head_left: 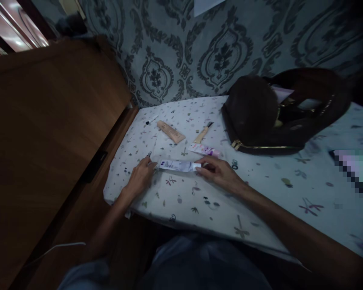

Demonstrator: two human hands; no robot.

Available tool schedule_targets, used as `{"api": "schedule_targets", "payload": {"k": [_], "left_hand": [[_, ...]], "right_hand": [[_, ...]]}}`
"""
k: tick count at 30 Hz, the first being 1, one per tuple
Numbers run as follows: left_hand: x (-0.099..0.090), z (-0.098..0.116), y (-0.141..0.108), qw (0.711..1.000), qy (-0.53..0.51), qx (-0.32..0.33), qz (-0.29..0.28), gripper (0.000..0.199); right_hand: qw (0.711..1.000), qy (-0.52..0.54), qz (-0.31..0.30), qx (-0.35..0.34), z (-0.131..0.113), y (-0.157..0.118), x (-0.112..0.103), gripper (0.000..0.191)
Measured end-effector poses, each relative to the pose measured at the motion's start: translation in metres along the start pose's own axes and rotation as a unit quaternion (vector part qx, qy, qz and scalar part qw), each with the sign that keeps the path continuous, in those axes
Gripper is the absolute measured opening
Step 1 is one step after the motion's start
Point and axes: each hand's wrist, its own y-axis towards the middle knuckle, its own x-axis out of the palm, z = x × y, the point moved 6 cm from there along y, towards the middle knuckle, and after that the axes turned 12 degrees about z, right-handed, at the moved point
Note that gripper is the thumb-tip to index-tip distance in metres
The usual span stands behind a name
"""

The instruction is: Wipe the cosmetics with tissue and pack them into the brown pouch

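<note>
A white squeeze tube [177, 165] with small purple print lies level between my two hands, just over the patterned cloth. My left hand [140, 175] is closed, its fingertips pinching the tube's flat left end. At the other end, the thumb and fingers of my right hand [218, 171] grip the white cap. Behind it lies a pink and white tube [204, 150], close to my right fingers. Farther back are a beige squeeze tube [171, 132] and a slim beige tube with a dark cap [203, 133].
An open dark brown bag [260, 121] with a gold zip stands at the back right. A thin white stick with a dark end [151, 119] lies at the back left. Wooden panelling [48, 121] borders the mattress [181, 213] on the left; a device screen [359, 169] is at right.
</note>
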Motion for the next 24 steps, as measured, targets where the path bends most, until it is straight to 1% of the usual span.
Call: {"api": "schedule_targets", "payload": {"k": [4, 6, 8, 11, 12, 14, 16, 18, 19, 20, 22, 24], "left_hand": [[-0.025, 0.007, 0.014, 0.988, -0.124, -0.023, 0.086, 0.023], [-0.037, 0.014, 0.023, 0.981, -0.151, -0.033, 0.121, 0.024], [-0.049, 0.018, 0.031, 0.980, -0.135, -0.041, 0.137, 0.024], [-0.068, 0.015, 0.042, 0.983, -0.081, -0.065, 0.150, 0.020], [-0.073, 0.014, 0.045, 0.982, -0.081, -0.074, 0.156, 0.019], [-0.080, 0.017, 0.053, 0.974, -0.142, -0.073, 0.160, 0.018], [-0.074, 0.033, 0.059, 0.956, -0.257, -0.045, 0.131, 0.019], [-0.057, 0.060, 0.061, 0.930, -0.360, -0.007, 0.076, 0.023], [-0.046, 0.074, 0.061, 0.920, -0.390, 0.008, 0.049, 0.027], [-0.034, 0.087, 0.059, 0.916, -0.399, 0.015, 0.027, 0.033], [-0.014, 0.106, 0.057, 0.920, -0.391, 0.022, 0.012, 0.047], [0.000, 0.112, 0.058, 0.926, -0.376, 0.010, 0.012, 0.051]], "right_hand": [[0.998, 0.005, 0.042, -0.037, -0.010, 0.005, -0.012, 0.032], [0.996, 0.029, 0.067, -0.046, -0.011, 0.007, -0.017, 0.033], [0.993, 0.068, 0.089, -0.040, -0.009, 0.009, -0.022, 0.034], [0.986, 0.095, 0.130, -0.045, -0.010, 0.011, -0.029, 0.035], [0.985, 0.091, 0.142, -0.050, -0.011, 0.010, -0.031, 0.034], [0.984, 0.087, 0.149, -0.051, -0.015, 0.009, -0.031, 0.033], [0.983, 0.112, 0.139, -0.037, -0.017, 0.007, -0.028, 0.034], [0.979, 0.162, 0.120, -0.018, -0.016, 0.005, -0.023, 0.038], [0.976, 0.188, 0.113, -0.010, -0.015, 0.005, -0.020, 0.042], [0.971, 0.213, 0.108, 0.000, -0.013, 0.004, -0.018, 0.045], [0.960, 0.255, 0.111, 0.022, -0.008, 0.004, -0.015, 0.048], [0.948, 0.289, 0.122, 0.047, -0.003, 0.003, -0.014, 0.045]]}}
